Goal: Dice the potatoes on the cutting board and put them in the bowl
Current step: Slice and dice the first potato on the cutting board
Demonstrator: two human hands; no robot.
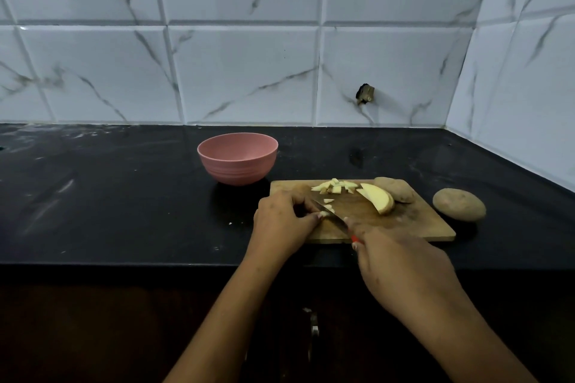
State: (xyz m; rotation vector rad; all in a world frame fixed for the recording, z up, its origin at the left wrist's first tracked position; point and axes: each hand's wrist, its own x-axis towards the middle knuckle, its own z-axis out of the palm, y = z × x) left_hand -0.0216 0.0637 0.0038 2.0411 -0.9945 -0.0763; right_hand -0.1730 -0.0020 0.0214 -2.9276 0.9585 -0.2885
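Right hand grips knife; left hand pinches a potato piece near left edge of cutting board.

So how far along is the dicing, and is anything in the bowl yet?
Early. Done: a small pile of dice lies on the cutting board. In hand: the left hand holds a potato piece while the right hand cuts it with the knife. Left: the slices, a skin-on chunk, the whole potato beside the board, and the pink bowl looks empty.
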